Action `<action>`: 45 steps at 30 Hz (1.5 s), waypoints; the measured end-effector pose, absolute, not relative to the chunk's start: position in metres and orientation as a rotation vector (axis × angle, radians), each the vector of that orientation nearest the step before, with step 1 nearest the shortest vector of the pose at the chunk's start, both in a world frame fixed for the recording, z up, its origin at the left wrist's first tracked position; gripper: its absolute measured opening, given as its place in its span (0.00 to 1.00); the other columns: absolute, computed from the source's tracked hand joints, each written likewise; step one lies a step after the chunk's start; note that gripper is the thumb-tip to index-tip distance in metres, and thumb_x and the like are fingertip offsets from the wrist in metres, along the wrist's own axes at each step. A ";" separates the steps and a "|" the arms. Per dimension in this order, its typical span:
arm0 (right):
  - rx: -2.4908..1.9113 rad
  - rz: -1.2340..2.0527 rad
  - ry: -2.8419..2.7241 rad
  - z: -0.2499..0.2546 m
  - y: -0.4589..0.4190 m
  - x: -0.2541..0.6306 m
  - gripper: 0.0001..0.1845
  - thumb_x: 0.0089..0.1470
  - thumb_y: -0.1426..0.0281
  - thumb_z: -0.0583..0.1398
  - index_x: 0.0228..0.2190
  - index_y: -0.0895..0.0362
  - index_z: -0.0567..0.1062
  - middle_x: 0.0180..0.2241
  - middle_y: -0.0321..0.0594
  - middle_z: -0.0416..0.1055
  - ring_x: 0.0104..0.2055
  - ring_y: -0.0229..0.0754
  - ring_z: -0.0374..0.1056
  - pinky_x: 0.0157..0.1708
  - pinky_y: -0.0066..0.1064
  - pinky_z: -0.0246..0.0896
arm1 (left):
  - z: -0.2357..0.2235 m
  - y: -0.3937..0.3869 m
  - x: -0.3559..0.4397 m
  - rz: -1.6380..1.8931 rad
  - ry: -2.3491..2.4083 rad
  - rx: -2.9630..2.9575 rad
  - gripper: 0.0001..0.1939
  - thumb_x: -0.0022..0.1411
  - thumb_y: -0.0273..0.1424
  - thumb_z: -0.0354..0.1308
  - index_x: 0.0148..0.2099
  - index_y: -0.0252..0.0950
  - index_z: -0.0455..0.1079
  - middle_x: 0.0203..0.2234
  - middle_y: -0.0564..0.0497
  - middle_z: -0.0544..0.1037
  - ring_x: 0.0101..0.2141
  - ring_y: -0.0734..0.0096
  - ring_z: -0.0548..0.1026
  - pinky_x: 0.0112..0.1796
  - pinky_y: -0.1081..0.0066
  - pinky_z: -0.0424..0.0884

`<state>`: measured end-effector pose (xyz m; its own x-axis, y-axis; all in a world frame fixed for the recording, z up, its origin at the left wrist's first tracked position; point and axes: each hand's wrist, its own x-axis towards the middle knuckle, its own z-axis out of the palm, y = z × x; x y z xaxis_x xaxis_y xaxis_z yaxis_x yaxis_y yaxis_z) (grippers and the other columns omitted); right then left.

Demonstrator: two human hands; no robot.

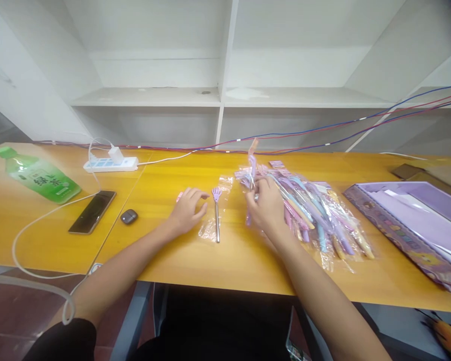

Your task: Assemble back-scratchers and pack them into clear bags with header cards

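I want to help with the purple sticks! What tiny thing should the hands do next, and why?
Probably lift one packet free of the pile. The right hand is already pinching a wrapped stick at the pile's near edge, while the left hand rests flat on the table beside a single stick lying on its clear bag. That one looks done, so another seems due.

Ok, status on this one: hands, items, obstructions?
Left hand flat beside bagged scratcher. Right hand grips packet from pile. Nothing blocking.
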<state>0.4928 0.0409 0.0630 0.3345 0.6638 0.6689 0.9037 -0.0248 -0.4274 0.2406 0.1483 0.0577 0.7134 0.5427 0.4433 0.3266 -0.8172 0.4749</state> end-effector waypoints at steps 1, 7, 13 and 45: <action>-1.678 -0.342 -1.430 0.064 0.039 0.489 0.08 0.55 0.76 0.56 0.32 0.51 0.62 0.48 0.48 0.72 0.49 0.52 0.68 0.45 0.41 0.64 | 0.058 0.146 0.241 0.825 0.636 2.502 0.11 0.73 0.35 0.53 0.52 0.38 0.72 0.46 0.45 0.79 0.49 0.59 0.74 0.53 0.57 0.70; -1.279 -0.111 -1.706 0.061 0.031 0.454 0.13 0.52 0.80 0.57 0.30 0.51 0.60 0.41 0.43 0.66 0.40 0.46 0.66 0.40 0.39 0.64 | 0.053 0.141 0.240 0.675 0.399 1.936 0.24 0.73 0.47 0.56 0.61 0.37 0.66 0.48 0.42 0.79 0.42 0.64 0.78 0.45 0.64 0.73; -1.181 0.130 -2.018 0.052 0.030 0.433 0.11 0.58 0.75 0.62 0.32 0.53 0.63 0.43 0.43 0.63 0.37 0.42 0.63 0.34 0.34 0.63 | 0.036 0.149 0.244 0.690 0.493 1.561 0.22 0.70 0.51 0.58 0.45 0.35 0.68 0.31 0.50 0.77 0.32 0.67 0.77 0.38 0.66 0.74; -1.376 0.215 -1.768 0.041 0.045 0.450 0.05 0.69 0.65 0.58 0.40 0.52 0.73 0.40 0.43 0.73 0.37 0.43 0.72 0.36 0.37 0.72 | 0.048 0.130 0.249 0.368 0.510 1.699 0.21 0.69 0.48 0.59 0.52 0.36 0.70 0.32 0.52 0.80 0.16 0.81 0.65 0.20 0.75 0.60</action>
